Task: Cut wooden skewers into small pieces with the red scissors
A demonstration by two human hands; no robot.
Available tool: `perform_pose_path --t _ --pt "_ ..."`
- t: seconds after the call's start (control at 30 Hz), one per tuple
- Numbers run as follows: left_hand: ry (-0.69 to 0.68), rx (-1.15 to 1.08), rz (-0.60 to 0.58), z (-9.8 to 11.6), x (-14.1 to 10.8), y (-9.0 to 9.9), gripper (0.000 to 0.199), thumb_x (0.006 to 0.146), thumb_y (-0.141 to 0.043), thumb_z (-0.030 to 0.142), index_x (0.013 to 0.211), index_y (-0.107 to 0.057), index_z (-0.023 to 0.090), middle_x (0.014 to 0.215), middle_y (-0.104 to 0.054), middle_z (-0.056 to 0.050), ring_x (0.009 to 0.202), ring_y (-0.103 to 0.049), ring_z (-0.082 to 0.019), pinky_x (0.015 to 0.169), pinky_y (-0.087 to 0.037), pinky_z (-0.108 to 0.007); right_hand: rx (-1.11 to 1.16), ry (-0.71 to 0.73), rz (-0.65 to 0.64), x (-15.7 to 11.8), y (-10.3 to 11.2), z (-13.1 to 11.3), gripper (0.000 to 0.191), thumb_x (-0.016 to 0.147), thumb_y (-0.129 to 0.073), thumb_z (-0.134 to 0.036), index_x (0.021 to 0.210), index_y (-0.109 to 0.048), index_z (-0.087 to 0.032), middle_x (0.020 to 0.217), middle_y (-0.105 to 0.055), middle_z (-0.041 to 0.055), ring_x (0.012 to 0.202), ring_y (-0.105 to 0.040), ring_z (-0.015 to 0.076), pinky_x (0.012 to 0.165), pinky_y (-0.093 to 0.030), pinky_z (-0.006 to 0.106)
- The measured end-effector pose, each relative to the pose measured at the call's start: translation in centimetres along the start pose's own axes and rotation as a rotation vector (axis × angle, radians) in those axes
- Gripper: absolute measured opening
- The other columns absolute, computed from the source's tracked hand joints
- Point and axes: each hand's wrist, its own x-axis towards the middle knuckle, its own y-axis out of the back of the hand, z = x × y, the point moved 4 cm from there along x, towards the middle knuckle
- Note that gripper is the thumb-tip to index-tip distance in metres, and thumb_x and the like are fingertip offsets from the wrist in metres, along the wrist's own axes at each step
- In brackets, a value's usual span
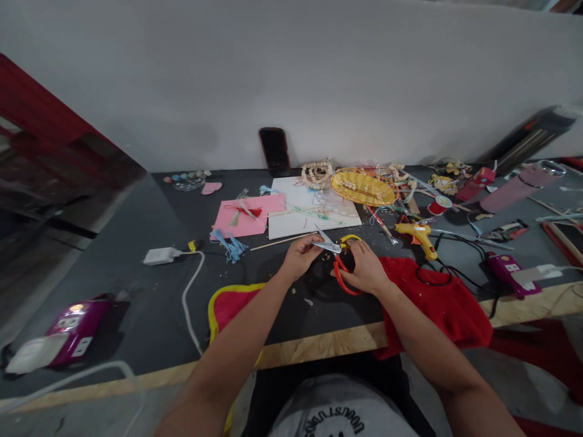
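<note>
My right hand point(364, 269) grips a pair of scissors point(334, 247) by its handles, one red and one yellow. The blades are spread apart and point left, toward my left hand point(300, 258). The fingers of that hand are pinched together beside the blade tips; what they hold is too small to make out. Behind the hands lie a white board point(314, 226) and a thin wooden stick point(280, 243). A blue tassel point(232, 247) rests left of the stick.
A yellow basket point(364, 188), a yellow glue gun point(419, 238) and a red thread spool point(439, 206) are at the right. Red cloth point(437, 303) hangs over the front edge. Purple power strips point(77, 331) with cables sit at both sides. A phone point(274, 152) leans on the wall.
</note>
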Motion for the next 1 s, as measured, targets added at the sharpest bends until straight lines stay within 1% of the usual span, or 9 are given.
perform_pose_path --t 0.1,0.27,0.37,0.57,0.8,1.0 --pt "0.001 0.019 0.003 -0.09 0.04 0.14 0.029 0.069 -0.075 0.044 0.076 -0.067 0.017 0.076 -0.064 -0.002 0.069 -0.057 -0.013 0.067 -0.047 -0.025 -0.011 -0.011 0.005 -0.11 -0.14 0.08 0.065 0.076 -0.064 -0.056 0.119 -0.051 -0.009 0.112 -0.062 0.0199 0.11 -0.056 0.0354 0.097 -0.047 0.053" --pt "-0.008 0.043 0.009 -0.18 0.09 0.32 0.025 0.07 -0.074 0.041 0.076 -0.068 0.017 0.079 -0.065 -0.002 0.074 -0.058 -0.015 0.072 -0.047 -0.026 -0.003 -0.05 0.01 -0.34 -0.29 0.11 0.067 0.075 -0.066 -0.058 0.121 -0.052 -0.011 0.113 -0.063 0.0181 0.109 -0.059 0.0346 0.095 -0.05 0.05" --pt "-0.017 0.042 0.029 -0.25 0.07 0.36 0.024 0.07 -0.074 0.04 0.076 -0.069 0.017 0.082 -0.066 -0.002 0.076 -0.059 -0.015 0.074 -0.046 -0.027 -0.018 -0.059 -0.004 -0.44 -0.25 -0.06 0.069 0.075 -0.065 -0.058 0.122 -0.053 -0.009 0.114 -0.064 0.0196 0.109 -0.06 0.0351 0.095 -0.05 0.049" --pt "0.033 -0.045 0.06 -0.49 0.05 0.32 0.031 0.062 -0.08 0.042 0.074 -0.069 0.016 0.078 -0.065 -0.002 0.071 -0.057 -0.014 0.07 -0.046 -0.026 -0.035 -0.074 -0.039 -0.54 0.01 -0.58 0.072 0.077 -0.064 -0.06 0.122 -0.054 -0.005 0.113 -0.065 0.0214 0.107 -0.062 0.0348 0.093 -0.051 0.047" --pt "0.048 -0.144 0.041 -0.55 0.14 0.09 0.035 0.059 -0.083 0.043 0.074 -0.067 0.015 0.076 -0.064 0.0 0.069 -0.058 -0.011 0.067 -0.047 -0.023 -0.018 -0.115 -0.048 -0.47 0.09 -0.48 0.072 0.075 -0.065 -0.06 0.123 -0.054 -0.007 0.114 -0.065 0.0197 0.107 -0.062 0.0332 0.092 -0.051 0.046" --pt "0.038 -0.104 0.024 -0.5 0.17 0.17 0.033 0.063 -0.081 0.042 0.075 -0.067 0.015 0.074 -0.064 0.0 0.068 -0.058 -0.011 0.065 -0.047 -0.023 0.026 -0.125 -0.036 -0.42 0.03 -0.16 0.071 0.073 -0.067 -0.059 0.122 -0.053 -0.011 0.113 -0.064 0.0179 0.108 -0.061 0.0323 0.091 -0.052 0.045"
